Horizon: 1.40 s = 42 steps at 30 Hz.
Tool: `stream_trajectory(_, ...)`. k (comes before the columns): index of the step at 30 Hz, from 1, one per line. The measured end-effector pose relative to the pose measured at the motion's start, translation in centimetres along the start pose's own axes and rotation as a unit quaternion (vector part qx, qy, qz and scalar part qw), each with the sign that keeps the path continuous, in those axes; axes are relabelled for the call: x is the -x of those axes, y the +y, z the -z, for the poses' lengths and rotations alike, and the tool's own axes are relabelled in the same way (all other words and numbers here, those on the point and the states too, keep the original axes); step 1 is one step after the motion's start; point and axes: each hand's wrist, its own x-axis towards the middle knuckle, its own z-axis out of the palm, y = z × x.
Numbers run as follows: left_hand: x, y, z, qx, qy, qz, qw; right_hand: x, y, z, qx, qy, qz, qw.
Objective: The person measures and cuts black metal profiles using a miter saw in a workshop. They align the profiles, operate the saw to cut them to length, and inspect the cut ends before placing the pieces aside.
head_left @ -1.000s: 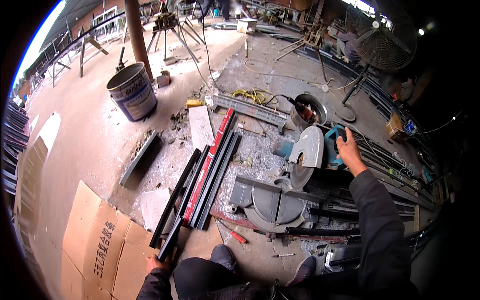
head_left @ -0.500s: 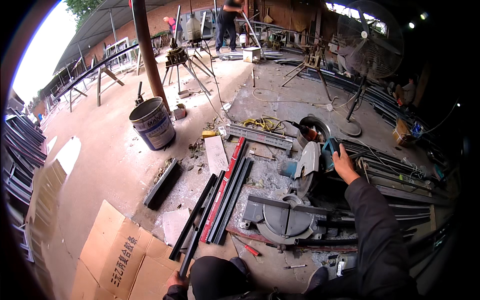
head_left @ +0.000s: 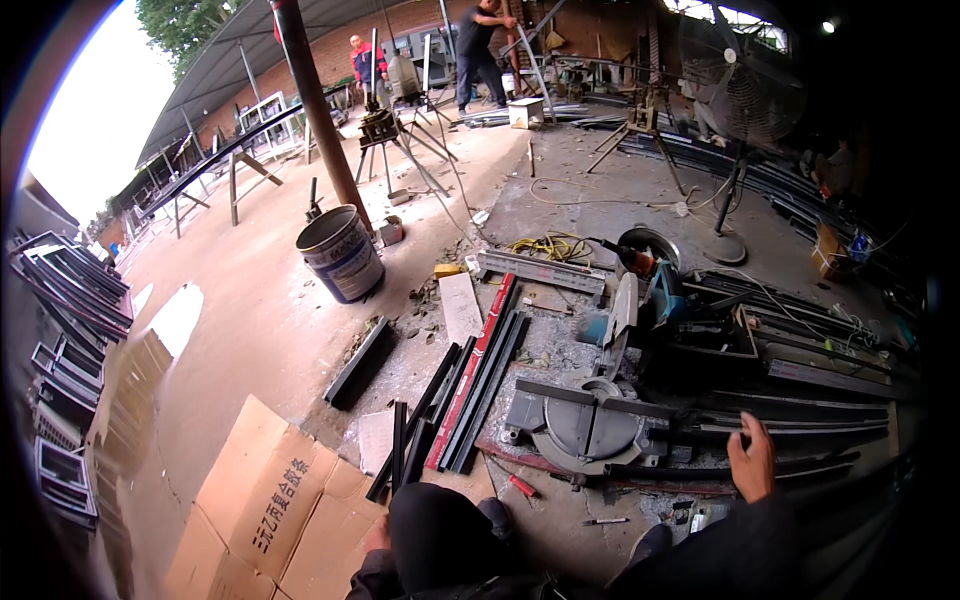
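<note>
My left hand [head_left: 378, 536] is low beside my left knee, which hides most of its fingers. A dark profile bar [head_left: 399, 440] rises from behind the knee, its lower end toward that hand, and the hand appears closed on it. My right hand [head_left: 752, 458] hangs in the air right of the mitre saw base [head_left: 585, 432], fingers loosely bent and apart, holding nothing. The saw's blue motor housing [head_left: 664, 300] stands raised behind its base. Left of the saw lie a red-faced bar [head_left: 472, 372] and several dark profiles [head_left: 492, 385].
A flattened cardboard sheet [head_left: 262, 500] covers the floor at left. A red-handled screwdriver [head_left: 522, 486] and a pen [head_left: 606, 521] lie near my feet. A paint bucket [head_left: 342, 262] and a post [head_left: 322, 110] stand ahead. Long bars are stacked at right. A person [head_left: 484, 55] works far off.
My right hand has let go of the saw handle and moved down, toward me. The dark bar by my left hand looks more upright. My view has turned slightly left.
</note>
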Motion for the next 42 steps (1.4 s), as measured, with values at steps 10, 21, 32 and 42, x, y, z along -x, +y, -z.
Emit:
stream_trajectory(10, -2.8, 0.4, -3.8, 0.03, -0.068, -0.029, 0.997, 15.5, 9.5, 6.6, 0.229, -0.087, -0.072, 0.967)
stream_trajectory(21, 0.7, 2.8, -2.9, -0.015, -0.078, 0.069, 0.994, 8.3, 1.5, 5.7, 0.196, -0.137, 0.179, 0.954)
stream_trajectory(32, 3.0, 10.3, -0.1, -0.098, -0.102, 0.093, 0.986, 3.5, 3.9, 3.7, 0.095, -0.315, 0.071, 0.942)
stream_trajectory(42, 13.3, 27.1, 15.7, -0.25, 0.017, 0.088, 0.964, 1.6, 0.9, 2.9, 0.151, -0.459, 0.099, 0.87)
